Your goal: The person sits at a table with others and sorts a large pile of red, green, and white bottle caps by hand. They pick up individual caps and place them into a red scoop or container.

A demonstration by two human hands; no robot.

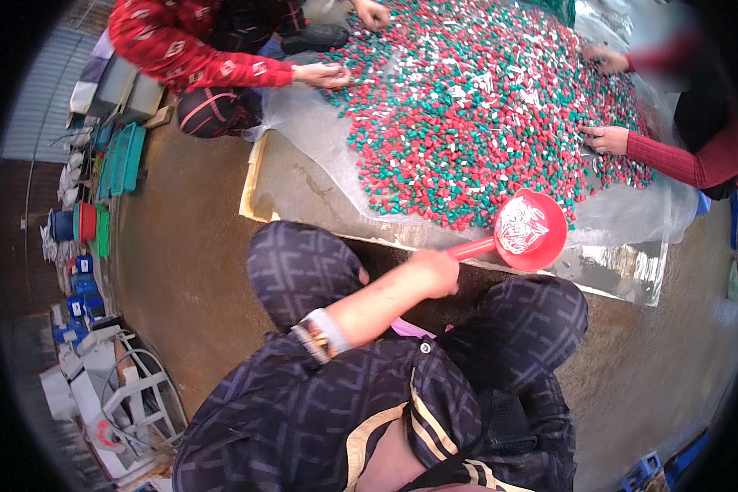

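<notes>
My left hand (435, 274) is closed round the handle of a red plastic dipper (554, 239), reaching across between my knees. The dipper's bowl is over the near edge of a low table, beside the pile. Inside it lie several small white stick-like pieces (520, 227). Beyond spreads a wide heap of small red, green and white pieces (459, 131) on clear plastic sheeting (303, 123). My right hand does not show.
A co-worker's hand (324, 75) in a red patterned sleeve reaches the heap's left side; another person's hand (607, 139) touches its right side. Green crates (121, 160), buckets (84, 221) and a white metal-framed machine (111, 402) stand along the left wall.
</notes>
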